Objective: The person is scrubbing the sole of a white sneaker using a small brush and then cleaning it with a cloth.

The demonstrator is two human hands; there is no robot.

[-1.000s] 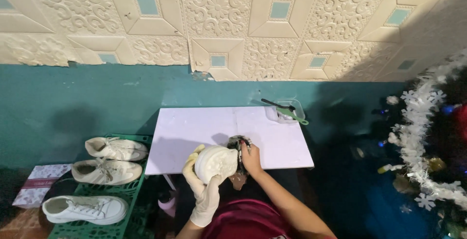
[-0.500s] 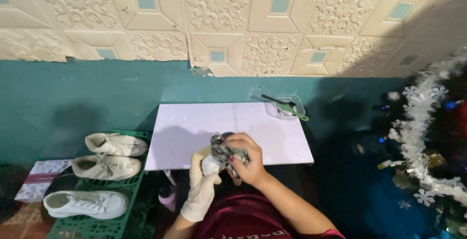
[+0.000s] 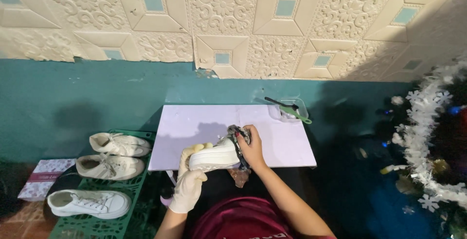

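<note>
hands wiping a white shoe over a white counter

the gloved left hand (image 3: 190, 183) is clamped on a white shoe (image 3: 214, 155), held sole-out above the near edge of the white counter (image 3: 287, 144). the bare right hand (image 3: 250, 147) is closed around a dark cloth (image 3: 237, 134) pressed on the shoe's end. three white shoes (image 3: 109, 167) sit on a green crate (image 3: 129, 205) to the left. a clear tray (image 3: 292, 110) rests at the counter's far corner.

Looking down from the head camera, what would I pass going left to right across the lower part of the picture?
Patterned box → three white shoes on a green crate → gloved left hand → white shoe → bare right hand with a cloth → clear tub → white tinsel.
</note>
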